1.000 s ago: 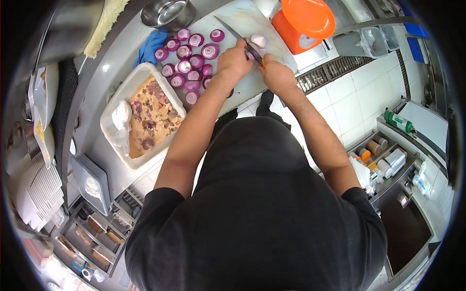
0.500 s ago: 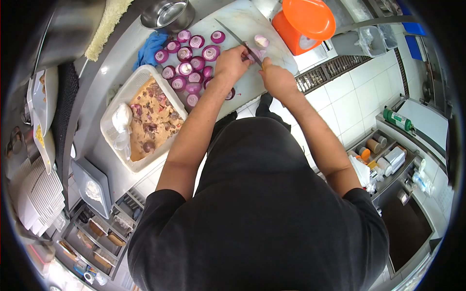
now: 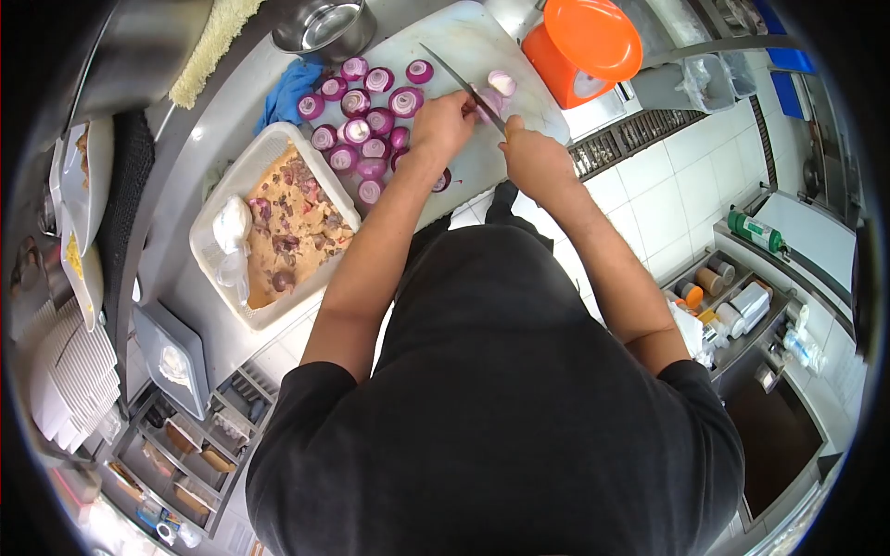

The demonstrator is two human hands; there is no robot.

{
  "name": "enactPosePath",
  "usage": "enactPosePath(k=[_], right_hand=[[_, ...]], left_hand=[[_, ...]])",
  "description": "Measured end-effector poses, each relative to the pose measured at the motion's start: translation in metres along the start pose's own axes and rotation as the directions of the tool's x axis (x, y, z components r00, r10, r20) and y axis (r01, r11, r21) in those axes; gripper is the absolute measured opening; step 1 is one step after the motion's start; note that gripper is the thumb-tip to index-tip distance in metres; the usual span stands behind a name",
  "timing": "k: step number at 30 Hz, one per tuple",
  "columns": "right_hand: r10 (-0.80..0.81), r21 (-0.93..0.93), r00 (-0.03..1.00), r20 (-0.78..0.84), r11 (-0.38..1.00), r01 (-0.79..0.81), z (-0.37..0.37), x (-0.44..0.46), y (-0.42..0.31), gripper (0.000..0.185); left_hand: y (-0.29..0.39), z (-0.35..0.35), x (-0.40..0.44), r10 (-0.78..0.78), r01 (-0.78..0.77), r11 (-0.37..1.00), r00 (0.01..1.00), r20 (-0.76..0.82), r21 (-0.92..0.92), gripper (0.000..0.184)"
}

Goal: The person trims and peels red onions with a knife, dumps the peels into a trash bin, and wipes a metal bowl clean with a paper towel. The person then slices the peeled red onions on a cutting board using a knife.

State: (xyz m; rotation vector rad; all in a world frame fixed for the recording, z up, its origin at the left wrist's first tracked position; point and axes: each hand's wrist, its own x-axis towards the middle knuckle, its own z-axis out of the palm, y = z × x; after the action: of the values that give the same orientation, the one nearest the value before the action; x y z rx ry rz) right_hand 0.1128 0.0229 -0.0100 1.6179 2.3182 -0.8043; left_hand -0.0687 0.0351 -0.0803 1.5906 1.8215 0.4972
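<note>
My right hand (image 3: pixel 532 156) is closed round the handle of a long knife (image 3: pixel 451 71), whose blade points up and left over the white cutting board (image 3: pixel 464 28). My left hand (image 3: pixel 443 120) has its fingers pressed together by the blade, on an onion piece that they and the knife largely hide. Just past the blade lie pale onion pieces (image 3: pixel 502 83). Left of my left hand, several peeled purple onions (image 3: pixel 405 102) with cut ends sit grouped on the board.
A white tub (image 3: pixel 206 264) of orange-brown mixture stands left of the board. Near it are a blue cloth (image 3: pixel 286 93) and a steel bowl (image 3: pixel 326 30). An orange scale (image 3: pixel 593 37) stands at the board's right. Drawers of containers (image 3: pixel 723 296) are at the lower right.
The knife has drawn back slightly toward me and now tilts more steeply. My right hand has shifted a little down and right; my left hand stays close to the same spot.
</note>
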Motion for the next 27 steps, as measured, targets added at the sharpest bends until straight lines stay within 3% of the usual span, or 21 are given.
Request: enactPosePath(k=[5, 10, 14, 23, 26, 27], right_hand=[[0.005, 0.005, 1.0, -0.027, 1.0, -0.005, 0.021, 0.018, 0.003, 0.029], [-0.027, 0.01, 0.999, 0.019, 1.0, 0.026, -0.014, -0.006, -0.003, 0.03], [0.034, 0.071, 0.999, -0.002, 0.997, -0.034, 0.02, 0.008, 0.002, 0.029], [0.008, 0.209, 0.998, -0.068, 0.978, 0.006, 0.015, 0.007, 0.02, 0.033], [-0.01, 0.232, 0.998, -0.066, 0.973, 0.025, 0.015, -0.009, 0.022, 0.033], [-0.011, 0.244, 0.999, -0.048, 0.969, 0.023, 0.017, -0.015, 0.02, 0.033]], left_hand=[[-0.003, 0.002, 0.001, 0.009, -0.008, 1.0, 1.0, -0.014, 0.029, 0.021], [-0.005, 0.006, 0.0, 0.024, -0.022, 0.999, 0.997, -0.068, 0.03, 0.019], [-0.004, 0.005, -0.001, 0.018, -0.017, 1.0, 0.998, -0.065, 0.01, 0.018], [0.008, -0.001, -0.005, 0.129, -0.123, 0.968, 0.991, -0.016, 0.22, 0.021], [0.012, -0.014, -0.005, 0.128, -0.087, 0.985, 0.948, -0.293, 0.149, 0.021], [0.014, -0.02, 0.002, 0.195, -0.112, 0.965, 0.911, -0.364, 0.235, 0.021]])
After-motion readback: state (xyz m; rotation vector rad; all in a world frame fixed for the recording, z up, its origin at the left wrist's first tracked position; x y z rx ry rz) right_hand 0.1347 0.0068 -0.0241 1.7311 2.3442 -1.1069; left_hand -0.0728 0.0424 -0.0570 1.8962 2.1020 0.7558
